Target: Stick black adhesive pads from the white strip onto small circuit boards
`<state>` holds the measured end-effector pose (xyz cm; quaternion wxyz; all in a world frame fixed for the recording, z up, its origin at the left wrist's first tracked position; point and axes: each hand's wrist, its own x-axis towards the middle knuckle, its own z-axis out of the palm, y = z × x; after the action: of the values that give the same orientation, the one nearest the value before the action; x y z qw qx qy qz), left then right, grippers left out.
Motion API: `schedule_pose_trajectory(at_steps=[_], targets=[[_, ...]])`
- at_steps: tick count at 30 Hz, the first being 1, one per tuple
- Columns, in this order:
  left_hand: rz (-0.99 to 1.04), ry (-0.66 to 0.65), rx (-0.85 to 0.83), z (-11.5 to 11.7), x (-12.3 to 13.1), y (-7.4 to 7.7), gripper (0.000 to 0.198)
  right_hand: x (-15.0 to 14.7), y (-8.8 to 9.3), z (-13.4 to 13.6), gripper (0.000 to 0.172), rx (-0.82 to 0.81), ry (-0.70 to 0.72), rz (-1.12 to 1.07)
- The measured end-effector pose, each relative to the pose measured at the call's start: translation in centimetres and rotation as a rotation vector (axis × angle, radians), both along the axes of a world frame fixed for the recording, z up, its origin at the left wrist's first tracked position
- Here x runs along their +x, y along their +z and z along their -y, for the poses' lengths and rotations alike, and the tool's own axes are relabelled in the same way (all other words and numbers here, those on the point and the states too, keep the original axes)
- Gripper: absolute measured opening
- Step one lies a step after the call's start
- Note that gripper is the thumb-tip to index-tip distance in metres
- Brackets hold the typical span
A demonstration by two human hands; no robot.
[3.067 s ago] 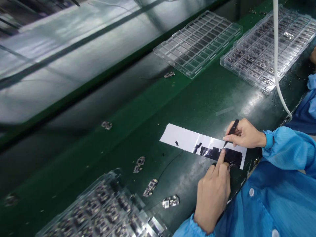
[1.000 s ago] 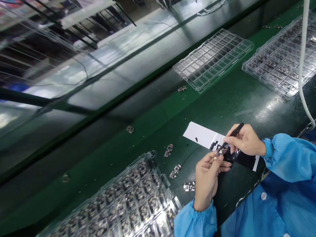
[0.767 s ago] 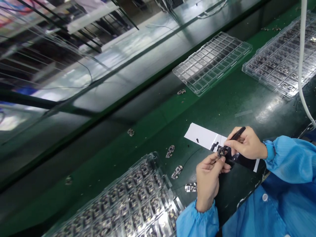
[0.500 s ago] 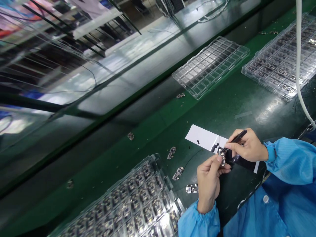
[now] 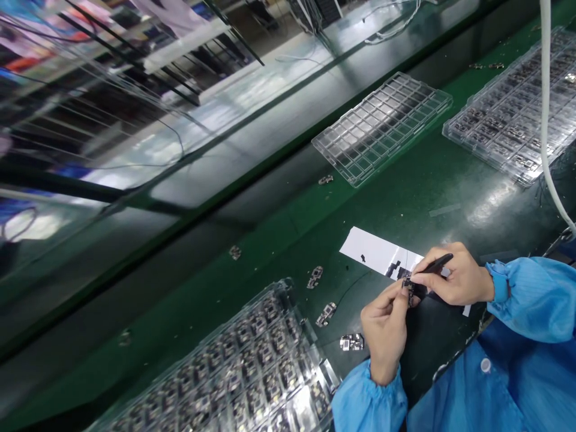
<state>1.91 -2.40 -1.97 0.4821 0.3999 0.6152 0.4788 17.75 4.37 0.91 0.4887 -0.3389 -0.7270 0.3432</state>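
At a green desk (image 5: 387,204), a worker pinches a small circuit board (image 5: 408,288) between the fingers of the left hand (image 5: 384,327), while the fingers of the right hand (image 5: 459,279) close around a pair of black tweezers (image 5: 438,263), its working end at the board's upper edge. The board is held just above a white sheet (image 5: 366,249) bearing black pieces. Should the tip slip or press too hard, it could scrape a component or jolt the board from its narrow fingertip hold; a sleeve brushing past could likewise nudge the nearest loose board (image 5: 351,342), lying just beside the left wrist. The thin wire (image 5: 353,289) of another loose board (image 5: 326,314) looks easy to snag. The tweezers' points cannot be made out against the dark parts, nor whether they grip anything, and the hands cover much of the sheet's right half. A tray filled with boards (image 5: 285,288) is cut off at the bottom, a second filled tray (image 5: 450,131) runs out at the right, and the background at upper left is blurred.
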Motion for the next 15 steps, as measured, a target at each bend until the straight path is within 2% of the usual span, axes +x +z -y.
schedule_pose_trajectory(at_steps=[2, 5, 7, 10, 13, 15], targets=[[-0.006, 0.009, -0.006, 0.1, 0.0, -0.1, 0.018, 0.2, 0.2, -0.2, 0.009, 0.019, -0.023, -0.001], [0.012, 0.022, -0.027, 0.1, -0.1, 0.0, 0.019, 0.5, 0.7, -0.5, 0.008, -0.087, -0.038, -0.055], [0.016, 0.021, -0.037, 0.0, -0.1, 0.2, 0.020, 0.5, 0.8, -0.4, 0.010, -0.171, 0.014, -0.087], [0.024, 0.025, -0.052, -0.1, 0.0, 0.3, 0.020, 0.2, 0.6, -0.2, 0.012, -0.185, 0.073, -0.080], [0.030, 0.039, -0.061, -0.1, 0.2, 0.4, 0.021, 0.1, 0.6, -0.3, 0.011, -0.185, 0.008, -0.084], [0.059, 0.053, -0.107, -0.1, 0.3, 1.0, 0.021, 0.3, 0.8, -0.7, 0.012, -0.261, -0.050, -0.136]])
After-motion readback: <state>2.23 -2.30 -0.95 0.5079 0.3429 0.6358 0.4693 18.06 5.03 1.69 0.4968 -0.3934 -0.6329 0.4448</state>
